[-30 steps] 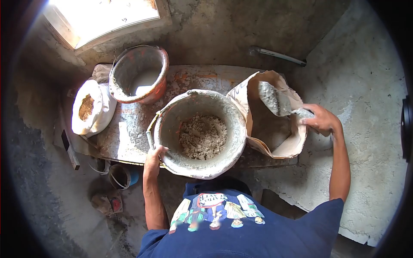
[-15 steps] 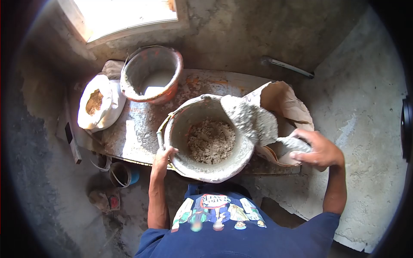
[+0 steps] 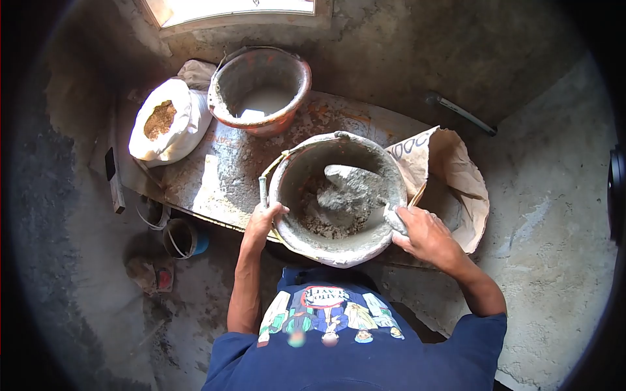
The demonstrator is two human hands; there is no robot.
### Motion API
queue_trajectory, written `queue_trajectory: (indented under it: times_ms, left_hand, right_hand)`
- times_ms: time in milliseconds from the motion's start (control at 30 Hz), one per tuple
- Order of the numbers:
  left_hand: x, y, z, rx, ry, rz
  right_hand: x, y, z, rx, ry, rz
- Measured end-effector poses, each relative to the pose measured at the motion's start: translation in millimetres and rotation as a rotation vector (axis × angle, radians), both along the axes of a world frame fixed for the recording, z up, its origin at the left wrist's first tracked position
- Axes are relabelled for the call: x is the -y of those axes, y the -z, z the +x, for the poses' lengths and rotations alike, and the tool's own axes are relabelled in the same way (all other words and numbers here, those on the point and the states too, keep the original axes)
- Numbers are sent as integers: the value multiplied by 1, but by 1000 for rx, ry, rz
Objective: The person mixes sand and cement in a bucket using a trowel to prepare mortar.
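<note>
A large cement-crusted bucket [image 3: 375, 246] stands on the work board, with a crumbly grey-brown mix [image 3: 319, 221] in its bottom. My left hand [image 3: 262, 220] is closed on the bucket's left rim, beside its yellowish handle. My right hand [image 3: 427, 236] grips the handle of a trowel at the right rim. The trowel's blade [image 3: 352, 186], coated with grey powder, is inside the bucket over the mix. Directly right of the bucket stands an open brown paper bag [image 3: 466, 189]; its inside shows only in part.
An orange-grey bucket [image 3: 277, 124] holding pale liquid stands at the back of the board [image 3: 228, 176]. Left of it is a white sack [image 3: 179, 133] of brown grains. Small pails [image 3: 195, 241] sit on the floor at left. A pipe [image 3: 466, 114] juts from the wall.
My right hand has moved left from the paper bag to the bucket rim, bringing the loaded trowel down into the bucket. My left hand still holds the rim. The view has shifted slightly.
</note>
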State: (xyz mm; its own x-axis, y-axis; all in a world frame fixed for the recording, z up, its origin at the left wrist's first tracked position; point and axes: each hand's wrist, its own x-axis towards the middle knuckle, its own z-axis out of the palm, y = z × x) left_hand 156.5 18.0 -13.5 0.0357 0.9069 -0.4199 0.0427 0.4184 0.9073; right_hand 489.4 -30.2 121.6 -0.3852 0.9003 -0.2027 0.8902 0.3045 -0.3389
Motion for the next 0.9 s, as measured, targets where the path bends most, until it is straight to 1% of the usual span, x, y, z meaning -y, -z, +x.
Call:
queue_trajectory:
  times_ms: [67, 133, 167, 233, 367, 433, 467, 533, 567, 633, 767, 900]
  left_hand:
    - [-1, 3, 1, 15, -5, 5]
    - [-2, 7, -1, 7, 1, 0]
    - [-2, 8, -1, -6, 6, -3]
    - [-3, 10, -1, 2, -3, 3]
    - [-2, 5, 0, -14, -1, 3]
    - [-2, 3, 1, -7, -3, 3]
    - [-1, 3, 1, -2, -4, 3]
    - [-1, 5, 0, 2, -5, 15]
    - [-1, 7, 0, 7, -4, 29]
    - [-1, 12, -1, 6, -2, 30]
    - [-2, 7, 1, 8, -14, 48]
    - [2, 0, 2, 26, 15, 101]
  right_hand:
    - [1, 5, 3, 1, 11, 30]
    - [5, 7, 5, 23, 27, 135]
    - [5, 5, 3, 25, 27, 132]
    - [6, -2, -3, 147, 121, 57]
    - [7, -8, -11, 231, 116, 46]
    - [8, 1, -11, 280, 87, 146]
    - [8, 7, -11, 279, 85, 145]
    - [7, 19, -11, 365, 54, 269]
    - [6, 23, -12, 367, 53, 269]
    - [5, 27, -17, 450, 59, 323]
    - [5, 30, -22, 414, 52, 355]
    - [7, 29, -23, 421, 93, 257]
